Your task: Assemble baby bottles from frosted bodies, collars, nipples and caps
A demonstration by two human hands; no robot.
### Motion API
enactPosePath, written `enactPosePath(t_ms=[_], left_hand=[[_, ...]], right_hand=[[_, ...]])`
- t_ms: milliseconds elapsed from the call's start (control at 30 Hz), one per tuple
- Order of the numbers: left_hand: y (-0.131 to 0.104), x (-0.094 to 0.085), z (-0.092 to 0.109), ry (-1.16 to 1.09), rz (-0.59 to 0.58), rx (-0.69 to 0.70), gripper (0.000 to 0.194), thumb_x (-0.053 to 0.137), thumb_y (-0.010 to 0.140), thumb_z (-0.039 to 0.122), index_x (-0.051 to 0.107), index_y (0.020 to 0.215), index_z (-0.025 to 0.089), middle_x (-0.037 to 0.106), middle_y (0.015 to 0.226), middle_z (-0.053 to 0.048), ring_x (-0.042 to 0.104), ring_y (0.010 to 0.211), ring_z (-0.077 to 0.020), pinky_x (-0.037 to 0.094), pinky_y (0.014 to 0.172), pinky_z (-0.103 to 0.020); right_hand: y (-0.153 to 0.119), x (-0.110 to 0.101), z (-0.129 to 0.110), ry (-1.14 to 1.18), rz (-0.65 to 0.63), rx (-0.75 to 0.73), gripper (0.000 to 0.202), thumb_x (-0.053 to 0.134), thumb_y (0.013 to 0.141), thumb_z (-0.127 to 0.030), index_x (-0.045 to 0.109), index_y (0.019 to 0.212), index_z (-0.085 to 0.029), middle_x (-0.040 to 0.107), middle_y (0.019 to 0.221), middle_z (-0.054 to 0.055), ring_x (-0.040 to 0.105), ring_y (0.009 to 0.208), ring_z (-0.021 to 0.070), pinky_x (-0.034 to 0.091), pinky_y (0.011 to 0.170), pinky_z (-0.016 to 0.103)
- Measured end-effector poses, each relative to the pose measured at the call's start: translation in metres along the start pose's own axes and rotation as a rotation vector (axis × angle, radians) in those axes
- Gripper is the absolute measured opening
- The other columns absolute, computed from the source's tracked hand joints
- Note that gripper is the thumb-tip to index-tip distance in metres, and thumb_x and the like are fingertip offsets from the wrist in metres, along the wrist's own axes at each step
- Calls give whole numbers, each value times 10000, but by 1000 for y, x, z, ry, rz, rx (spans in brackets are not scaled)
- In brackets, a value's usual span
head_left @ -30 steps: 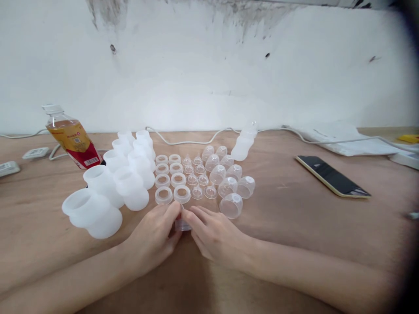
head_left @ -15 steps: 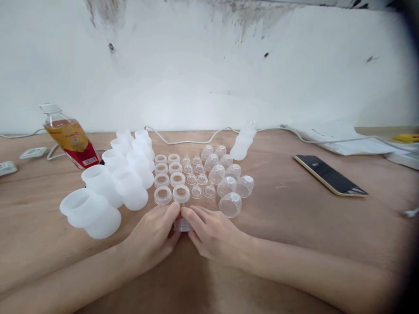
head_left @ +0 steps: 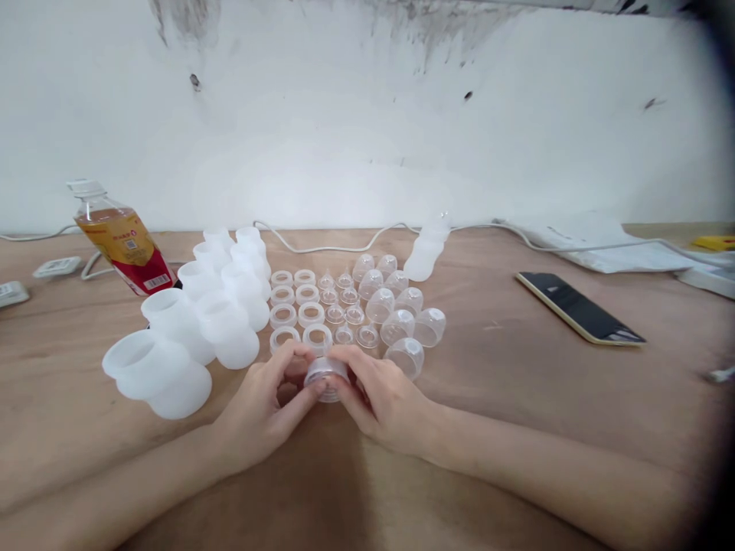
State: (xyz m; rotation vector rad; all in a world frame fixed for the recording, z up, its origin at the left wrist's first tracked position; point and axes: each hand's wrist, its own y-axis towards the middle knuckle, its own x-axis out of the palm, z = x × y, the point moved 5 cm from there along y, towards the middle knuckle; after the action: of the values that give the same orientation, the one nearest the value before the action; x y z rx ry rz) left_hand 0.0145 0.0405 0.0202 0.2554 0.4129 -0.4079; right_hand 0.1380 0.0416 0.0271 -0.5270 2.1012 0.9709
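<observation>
Low in the middle of the head view, a clear bottle collar ring (head_left: 326,368) sits between my hands, its threaded side partly covered by my thumbs. My left hand (head_left: 265,405) grips its left side with thumb and fingers. On the other side my right hand (head_left: 386,394) pinches it the same way. Whether a teat is fitted inside, I cannot tell. Just beyond my fingers lie two columns of collar rings (head_left: 311,314), with rows of clear silicone teats (head_left: 354,314) to their right. Clear dome caps (head_left: 380,306) stand farther right.
Several frosted bottle bodies (head_left: 172,321) stand at left, before a tilted drink bottle (head_left: 127,243). An assembled baby bottle (head_left: 423,252) is at the back. To the right lie a phone (head_left: 579,308) and white plastic bags (head_left: 602,241). A white cable (head_left: 327,250) runs along the wall.
My fingers have shifted from over the top of the ring to its sides, thumbs now at its near face. The ring has turned up slightly and shows more. The laid-out parts are unmoved.
</observation>
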Motion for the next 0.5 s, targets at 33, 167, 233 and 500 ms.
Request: enactPosePath(t_ms=[33,167,233,500], left_hand=[[-1,1,3,14,-10,21,77,414,840,243,391,908,217,582,697,29,540,607,-107,407,491,-177],[-1,1,9,182,23,98,61,363,856,230,372,915,218,522,605,64,482,495,-82,366,449,-160],[0,1,10,266,52,134,40,353,855,226,364,892,216,497,584,74,459,458,-74,354,440,-158],[1,2,8,454,117,206,34,355,848,202,380,871,201,520,603,53,483,473,-88,371,475,-181]], right_hand=[[0,-1,0,-7,18,4,146,314,880,-211,384,989,-142,563,770,37,520,592,104,410,517,221],[2,-2,-3,-60,54,6,116,307,864,-173,394,935,-141,534,697,16,487,537,97,377,480,213],[3,-2,-5,-110,72,-5,118,303,855,-155,395,927,-142,540,695,19,492,531,101,371,469,215],[5,1,-5,-203,121,-78,152,295,840,-129,384,962,-145,577,749,39,558,606,124,407,487,218]])
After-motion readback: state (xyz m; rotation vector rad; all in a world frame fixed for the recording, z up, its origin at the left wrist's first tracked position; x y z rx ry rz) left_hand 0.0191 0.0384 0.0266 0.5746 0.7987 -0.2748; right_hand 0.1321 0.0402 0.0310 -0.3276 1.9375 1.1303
